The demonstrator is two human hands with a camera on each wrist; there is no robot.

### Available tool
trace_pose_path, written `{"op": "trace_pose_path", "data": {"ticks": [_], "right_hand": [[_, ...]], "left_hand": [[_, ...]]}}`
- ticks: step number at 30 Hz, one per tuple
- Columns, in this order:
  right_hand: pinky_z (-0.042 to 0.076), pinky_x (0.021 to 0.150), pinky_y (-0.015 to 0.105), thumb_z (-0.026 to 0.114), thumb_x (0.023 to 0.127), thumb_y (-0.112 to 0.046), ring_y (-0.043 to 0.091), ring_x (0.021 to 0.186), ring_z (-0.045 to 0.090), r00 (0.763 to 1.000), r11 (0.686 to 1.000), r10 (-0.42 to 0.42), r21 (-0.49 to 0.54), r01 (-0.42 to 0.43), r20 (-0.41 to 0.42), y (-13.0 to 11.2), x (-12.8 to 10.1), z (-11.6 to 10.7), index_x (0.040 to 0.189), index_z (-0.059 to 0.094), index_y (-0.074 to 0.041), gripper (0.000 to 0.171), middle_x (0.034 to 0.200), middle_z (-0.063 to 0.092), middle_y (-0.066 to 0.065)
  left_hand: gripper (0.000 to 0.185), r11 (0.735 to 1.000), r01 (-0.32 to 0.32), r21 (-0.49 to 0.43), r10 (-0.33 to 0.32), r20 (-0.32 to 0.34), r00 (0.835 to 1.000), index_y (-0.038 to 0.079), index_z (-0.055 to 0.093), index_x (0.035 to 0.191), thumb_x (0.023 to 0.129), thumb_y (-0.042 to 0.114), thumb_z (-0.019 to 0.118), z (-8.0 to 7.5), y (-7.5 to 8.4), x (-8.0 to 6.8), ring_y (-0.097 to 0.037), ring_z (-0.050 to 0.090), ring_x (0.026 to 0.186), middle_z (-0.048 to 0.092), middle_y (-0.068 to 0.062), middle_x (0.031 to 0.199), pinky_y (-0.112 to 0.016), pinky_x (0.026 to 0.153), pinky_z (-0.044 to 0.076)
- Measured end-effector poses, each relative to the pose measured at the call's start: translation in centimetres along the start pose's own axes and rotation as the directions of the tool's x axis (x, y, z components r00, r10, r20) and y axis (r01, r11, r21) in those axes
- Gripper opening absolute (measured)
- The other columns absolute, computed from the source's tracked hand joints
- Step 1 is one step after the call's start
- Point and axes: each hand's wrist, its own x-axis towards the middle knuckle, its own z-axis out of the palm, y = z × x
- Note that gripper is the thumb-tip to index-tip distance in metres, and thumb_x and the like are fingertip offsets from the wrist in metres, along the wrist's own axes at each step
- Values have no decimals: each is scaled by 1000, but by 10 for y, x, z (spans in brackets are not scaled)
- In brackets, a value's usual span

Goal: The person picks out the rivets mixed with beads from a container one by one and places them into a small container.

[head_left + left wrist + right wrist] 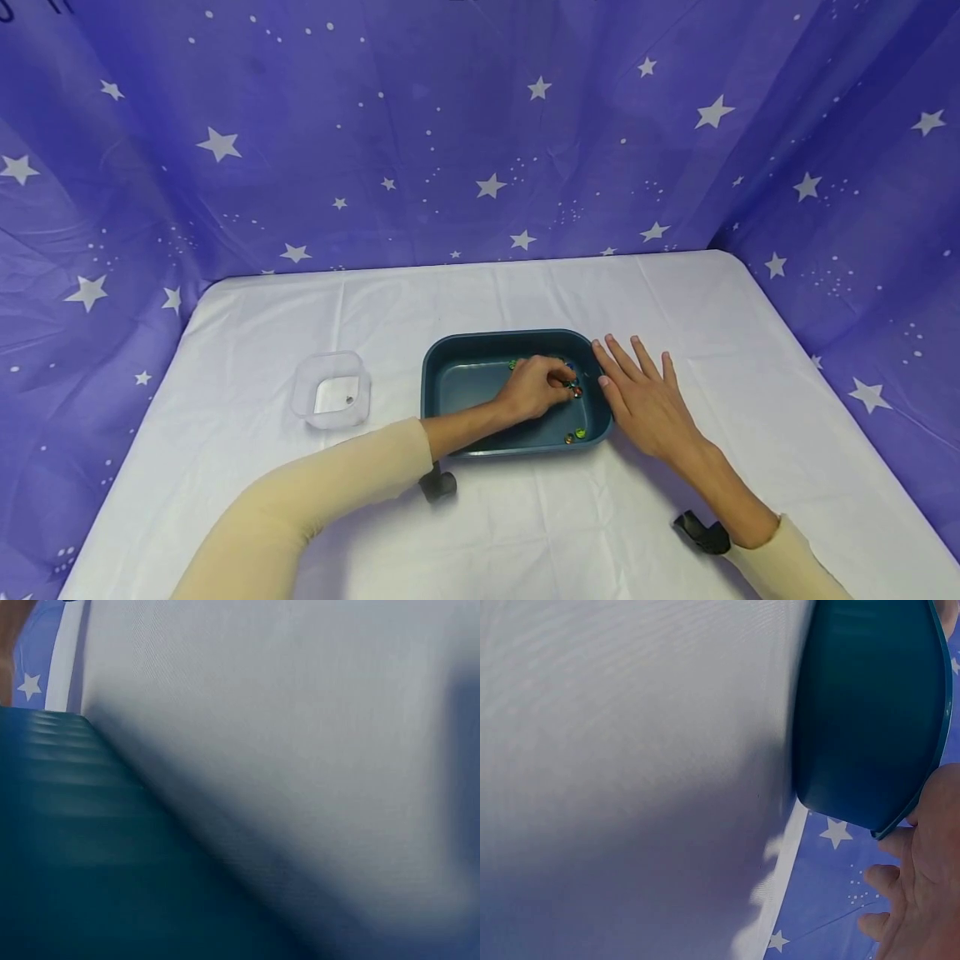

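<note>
A dark teal rectangular tray [465, 387] sits in the middle of the white-covered table, with several small coloured beads [574, 435] scattered in its right half. My left hand [536, 385] reaches into the tray, fingers curled down over a bead near the right wall; the pinch itself is hidden under the fingers. My right hand [637, 392] lies flat on the cloth against the tray's right outer wall, fingers straight. In the right wrist view the tray's outer wall [870, 712] fills the top right, beside my right hand [922, 885]. The left wrist view shows only the tray wall [67, 847] and cloth.
A small clear square container [332, 389] holding one tiny bead stands left of the tray. Blue star-printed cloth [480, 125] walls in the table at the back and both sides. Dark wrist-camera straps [701, 531] show at both wrists.
</note>
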Motion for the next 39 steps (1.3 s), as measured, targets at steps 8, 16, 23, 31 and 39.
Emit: {"op": "trace_pose_path", "data": {"ticks": [8, 16, 23, 31, 39], "right_hand": [[9, 107, 75, 36, 110, -33, 42, 147, 17, 1000, 1000, 2, 9, -2, 4, 0, 0, 0, 158, 32, -15, 51, 160, 30, 11], [12, 106, 75, 36, 109, -33, 43, 147, 17, 1000, 1000, 0, 1, 0, 7, -1, 0, -2, 158, 32, -16, 51, 160, 31, 12], [12, 106, 75, 36, 109, -33, 42, 147, 17, 1000, 1000, 2, 2, -2, 6, 0, 0, -1, 158, 32, -16, 52, 160, 31, 11], [12, 107, 75, 36, 109, -34, 42, 148, 16, 1000, 1000, 7, 2, -7, 5, 0, 0, 0, 157, 33, -16, 52, 160, 31, 11], [12, 107, 75, 37, 109, -33, 42, 147, 17, 1000, 1000, 8, 12, -8, 0, 0, 0, 0, 157, 33, -16, 51, 160, 31, 11]], "left_hand": [[16, 998, -50, 36, 49, 15, 999, 1, 77, 98, 82, 1, 81, 1, -7, 8, -9, 70, 78, 75, -6, 91, -13, 69, 50], [17, 984, -132, 122, 126, 52, 991, 3, 78, 100, 83, 1, 79, 1, -11, 12, -8, 67, 78, 73, -6, 98, -13, 69, 49], [16, 981, -129, 145, 123, 50, 991, 2, 79, 99, 84, 4, 80, 1, -12, 11, -11, 65, 82, 69, -8, 101, -11, 70, 47], [15, 977, -118, 179, 109, 55, 992, 4, 80, 98, 83, 1, 79, 0, -12, 13, -13, 63, 90, 70, -6, 98, -13, 73, 47], [12, 976, -98, 194, 87, 60, 994, 5, 80, 97, 86, 2, 77, 1, -11, 14, -13, 62, 90, 69, -5, 95, -16, 76, 48]]}}
